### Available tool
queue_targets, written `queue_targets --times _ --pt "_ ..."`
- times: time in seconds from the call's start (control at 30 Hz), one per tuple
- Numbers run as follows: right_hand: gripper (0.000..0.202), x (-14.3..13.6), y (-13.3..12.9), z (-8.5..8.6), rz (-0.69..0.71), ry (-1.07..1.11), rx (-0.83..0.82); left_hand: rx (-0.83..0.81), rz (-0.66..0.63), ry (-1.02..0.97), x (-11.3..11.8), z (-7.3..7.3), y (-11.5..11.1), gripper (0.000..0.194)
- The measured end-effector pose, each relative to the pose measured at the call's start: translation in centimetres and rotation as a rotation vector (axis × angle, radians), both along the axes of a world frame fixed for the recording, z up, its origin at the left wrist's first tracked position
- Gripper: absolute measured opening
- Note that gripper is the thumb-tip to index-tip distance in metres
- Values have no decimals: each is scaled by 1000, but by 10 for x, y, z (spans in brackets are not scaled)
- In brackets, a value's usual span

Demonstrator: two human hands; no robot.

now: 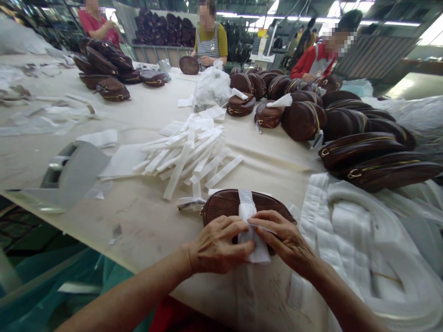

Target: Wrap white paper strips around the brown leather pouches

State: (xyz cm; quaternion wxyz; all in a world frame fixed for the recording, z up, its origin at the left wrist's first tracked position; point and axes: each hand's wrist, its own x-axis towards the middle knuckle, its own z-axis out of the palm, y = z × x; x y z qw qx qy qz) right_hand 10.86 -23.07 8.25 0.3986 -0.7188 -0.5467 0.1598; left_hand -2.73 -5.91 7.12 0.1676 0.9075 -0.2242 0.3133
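Observation:
A dark brown zippered bag lies on the table in front of me, with a white paper strip running across its middle. My left hand presses on the bag's near side, its fingers and thumb closed on the strip. From the other side, my right hand pinches the same strip between thumb and fingers over the bag. The strip's lower end hangs past the bag's near edge. A zipper pull wrapped in clear film sticks out at the bag's left end.
White paper strips lie heaped beyond the bag. A grey tape dispenser stands at left. Finished-looking brown bags crowd the right, above white foam rolls. Several people, one in a checked apron, are across the table.

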Motion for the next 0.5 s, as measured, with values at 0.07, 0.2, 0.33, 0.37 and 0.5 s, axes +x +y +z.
queue_targets --times 0.07,0.2,0.33,0.37,0.5 --pt "30 -1 0 -1 6 -32 20 -25 30 20 1 1 -2 21" --pt "29 -2 0 -3 10 -110 78 -50 121 37 4 3 -8 20" --pt "29 -2 0 -3 34 -138 95 -14 208 48 7 1 -17 18" --pt "29 -2 0 -3 46 -148 91 -4 213 53 8 0 -18 17" --pt "30 -4 -1 -2 74 -258 87 -50 145 79 4 -3 -17 12"
